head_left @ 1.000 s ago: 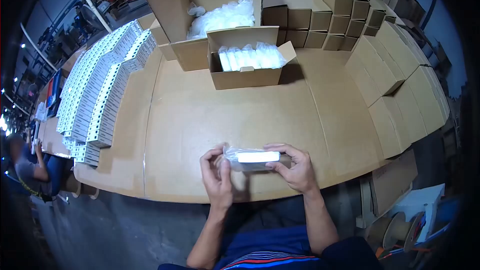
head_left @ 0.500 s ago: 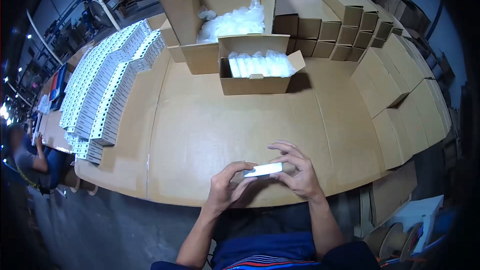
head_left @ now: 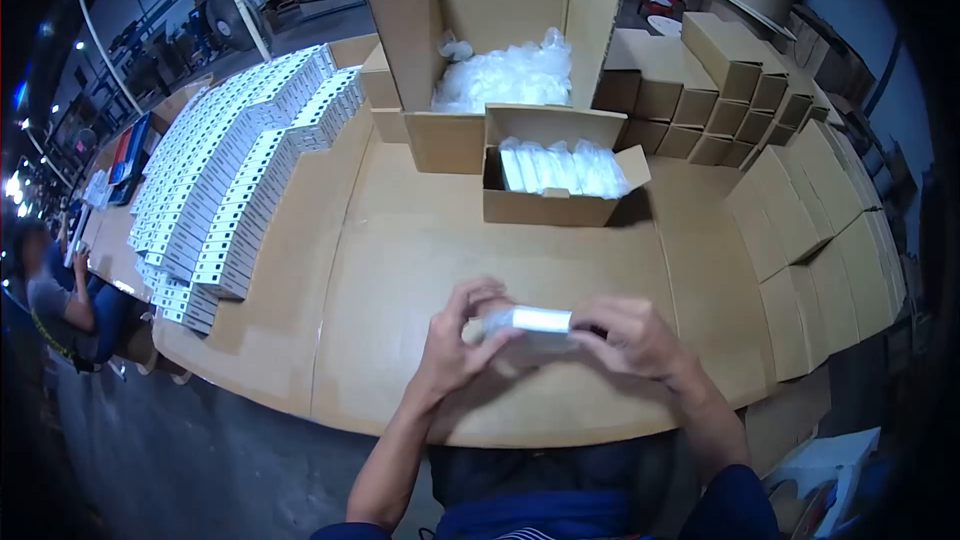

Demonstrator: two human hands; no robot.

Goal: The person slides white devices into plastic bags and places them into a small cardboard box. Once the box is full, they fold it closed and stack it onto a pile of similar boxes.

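A small white box (head_left: 541,320) is held level over the near part of the table, between my two hands. Something clear, like thin plastic, shows at its left end. My left hand (head_left: 452,342) is closed around that end, thumb below and fingers above. At the other end my right hand (head_left: 636,338) pinches the box between thumb and fingers, slightly blurred by motion. Farther back, an open carton (head_left: 550,208) holds several white items in clear plastic bags (head_left: 565,168) standing in a row.
Behind that carton, a larger open carton (head_left: 445,145) contains a heap of clear plastic bags (head_left: 510,78). Stacked white boxes (head_left: 235,175) fill the table's left side. Brown cartons (head_left: 800,200) are piled right and back right. A person (head_left: 65,295) sits at far left.
The view has shifted, so the table's contents appear lower and farther right. Both hands have changed their grip on the white box, and my right hand's raised fingers have closed onto it.
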